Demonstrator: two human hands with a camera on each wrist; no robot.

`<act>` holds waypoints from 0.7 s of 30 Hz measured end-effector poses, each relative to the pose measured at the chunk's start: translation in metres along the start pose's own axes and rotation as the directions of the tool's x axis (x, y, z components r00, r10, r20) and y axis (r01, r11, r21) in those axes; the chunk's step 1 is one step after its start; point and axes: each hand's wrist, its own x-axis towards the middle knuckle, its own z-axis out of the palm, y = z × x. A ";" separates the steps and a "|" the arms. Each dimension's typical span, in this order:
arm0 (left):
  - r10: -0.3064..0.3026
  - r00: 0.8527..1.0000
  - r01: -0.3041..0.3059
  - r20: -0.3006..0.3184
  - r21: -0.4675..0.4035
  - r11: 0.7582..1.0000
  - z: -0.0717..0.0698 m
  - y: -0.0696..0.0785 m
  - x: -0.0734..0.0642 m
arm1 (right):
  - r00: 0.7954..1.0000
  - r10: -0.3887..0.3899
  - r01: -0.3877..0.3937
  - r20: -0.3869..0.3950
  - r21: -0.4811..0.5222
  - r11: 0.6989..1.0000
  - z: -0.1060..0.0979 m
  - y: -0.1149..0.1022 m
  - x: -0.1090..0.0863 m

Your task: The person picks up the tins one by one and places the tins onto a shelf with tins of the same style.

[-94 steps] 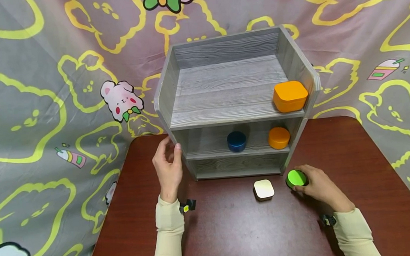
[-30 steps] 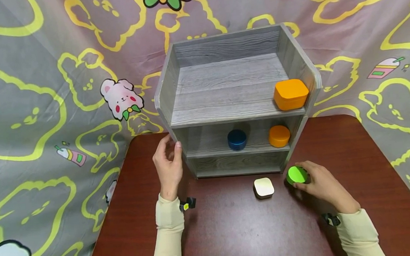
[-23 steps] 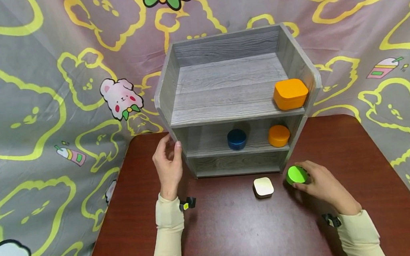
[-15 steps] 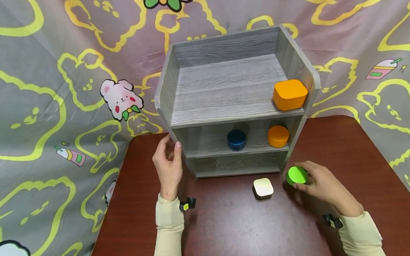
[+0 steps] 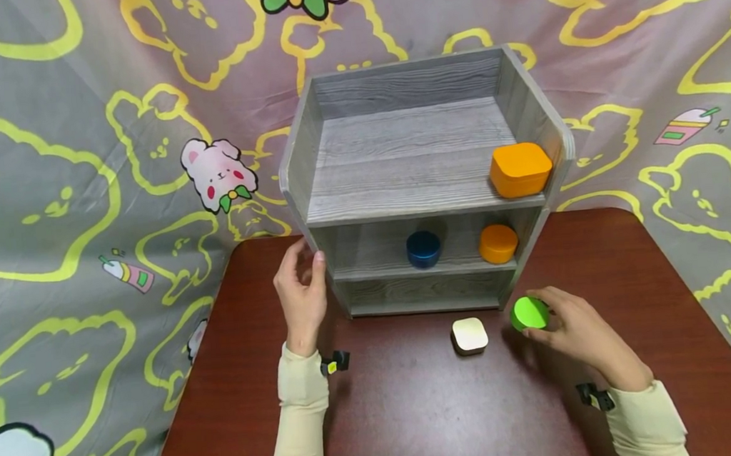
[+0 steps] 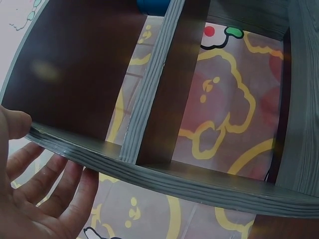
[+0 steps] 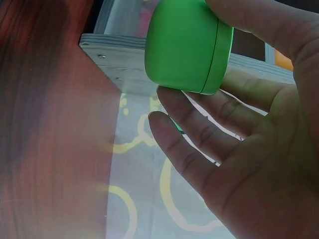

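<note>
At far left, a grey cloth (image 5: 38, 168) printed with yellow cartoon outlines is seen; it is stretched behind the whole scene, beyond a dark red-brown table (image 5: 418, 410). Next, the left hand (image 5: 303, 294) is reached forward in a cream sleeve (image 5: 302, 390), and the edge of the left side panel of a grey wood-grain shelf (image 5: 399, 161) is pinched, with the thumb laid on one face and the fingers on the other, as the left wrist view shows. The shelf is stood upright on the table. On its middle level, near the centre, a round dark blue container (image 5: 423, 250) is placed. On the table, in front of the shelf and right of centre, a small cream square box (image 5: 469, 336) is set. Farther right, a round orange container (image 5: 498, 244) is kept on the middle level, and a larger square orange container (image 5: 521, 170) is placed above it at the top level's right end. Just beside the shelf's lower right corner, a round green container (image 5: 530, 314) is pinched between the thumb and fingers of the right hand (image 5: 583, 332); whether it touches the table cannot be told. In the right wrist view, the lowest finger is held away from the green container.
</note>
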 end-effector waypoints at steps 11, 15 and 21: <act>0.008 1.000 -0.008 -0.007 -0.011 1.000 0.001 0.000 0.000 | 0.999 -0.035 0.036 -0.013 0.045 0.998 -0.006 -0.011 0.002; 0.005 1.000 -0.005 -0.017 -0.007 1.000 0.002 0.000 0.000 | 0.998 -0.052 0.053 -0.024 0.044 0.998 -0.008 -0.014 0.003; -0.009 1.000 0.009 -0.025 -0.007 1.000 0.002 0.000 -0.001 | 0.997 -0.066 0.067 -0.028 0.031 0.997 -0.009 -0.016 0.004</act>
